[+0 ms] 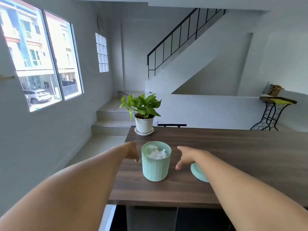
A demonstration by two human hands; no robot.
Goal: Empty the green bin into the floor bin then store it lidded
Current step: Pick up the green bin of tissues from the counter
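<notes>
A small ribbed green bin [156, 165] stands upright and uncovered on the dark wooden table [233, 155], with crumpled white paper [157, 153] inside. Its green lid [197, 172] lies flat on the table to the right, partly hidden under my right forearm. My left hand [131, 151] hovers just left of the bin, fingers apart, apart from it. My right hand [189, 157] hovers just right of the bin, fingers spread, holding nothing. The floor bin is not in view.
A potted green plant [144, 114] in a white pot on a saucer stands at the table's far left corner, behind the bin. Steps and a staircase lie beyond. A metal-legged side table [275, 110] is at the far right. A window fills the left wall.
</notes>
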